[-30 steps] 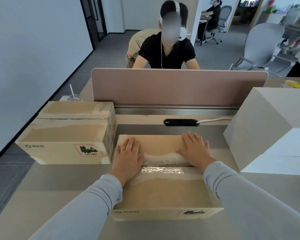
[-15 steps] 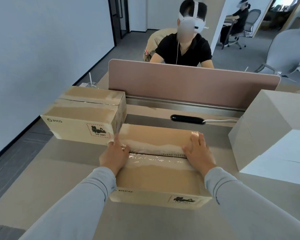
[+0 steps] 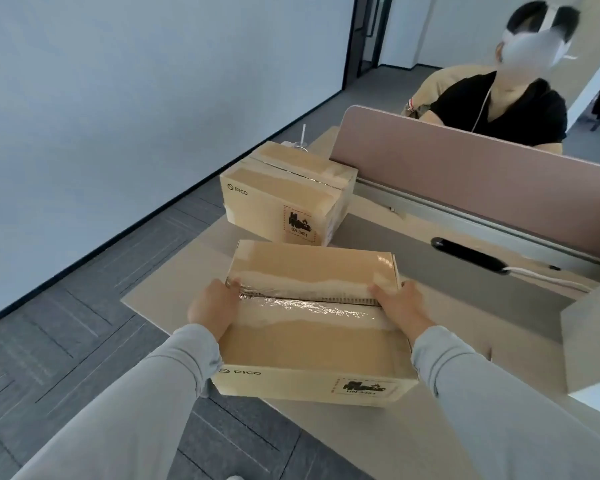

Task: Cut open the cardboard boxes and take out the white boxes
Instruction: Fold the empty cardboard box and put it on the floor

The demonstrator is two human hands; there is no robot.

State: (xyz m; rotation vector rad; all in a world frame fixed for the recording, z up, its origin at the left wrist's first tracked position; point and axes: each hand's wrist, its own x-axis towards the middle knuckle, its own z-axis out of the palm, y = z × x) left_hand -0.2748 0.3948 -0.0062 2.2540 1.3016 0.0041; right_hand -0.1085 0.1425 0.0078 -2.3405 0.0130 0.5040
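The left hand [image 3: 212, 311] and right hand [image 3: 400, 306], each grip holding an end, are steadying the brown rectangular cardboard box [image 3: 309, 344], seam apparently slit, flaps shut, matching carton [image 3: 284, 199] behind it awaiting.

The white box [image 3: 593, 344] runs off the right edge; the left hand [image 3: 211, 310] hides its fingers beside the cardboard box [image 3: 312, 341].

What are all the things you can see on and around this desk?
near cardboard box: 1, brown, desk front
far cardboard box: 1, brown, behind it, to the left
white box: 1, white, right edge of view
desk: 1, beige, under the boxes
divider: 1, pink, desk back
black device: 1, black, before the divider
person: 1, black shirt, behind the divider
left hand: 1, grips near box's left end
right hand: 1, grips its right end
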